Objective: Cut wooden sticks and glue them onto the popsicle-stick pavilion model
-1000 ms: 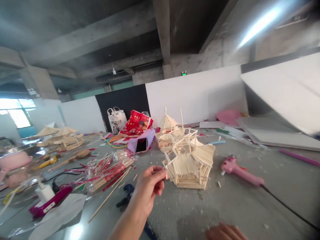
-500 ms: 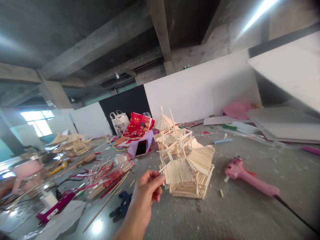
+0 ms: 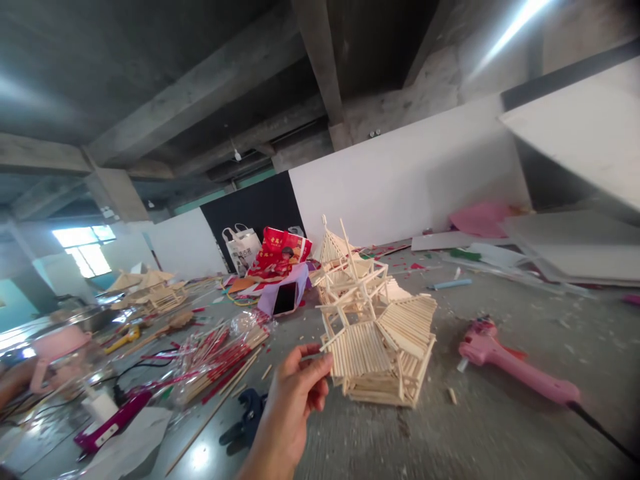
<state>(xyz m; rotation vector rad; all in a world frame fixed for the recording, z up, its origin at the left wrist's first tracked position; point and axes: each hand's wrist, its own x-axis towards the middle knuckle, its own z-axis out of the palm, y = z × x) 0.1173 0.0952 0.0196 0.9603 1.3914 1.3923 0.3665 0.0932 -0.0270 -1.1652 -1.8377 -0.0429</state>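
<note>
My left hand pinches the left edge of a lower roof panel on a pavilion model, with thumb and index finger pressed together. The model is built of thin pale wooden sticks and stands upright on the grey table. It has slatted roof panels, an open frame in the middle and a pointed top; one long stick leans up beside the top. A pink hot glue gun lies to the right of the model, nozzle pointing left. Beside my left wrist lies a dark blue tool, partly hidden. My right hand is not in view.
Bundles of red and plain sticks lie left of my hand, near a purple power strip. Behind stand a phone and a red bag. Another stick model is farther left. Another person's hand shows at the left edge.
The view has shifted slightly, so the model and the glue gun appear a little farther right and lower. My left hand keeps its pinch on the roof edge.
</note>
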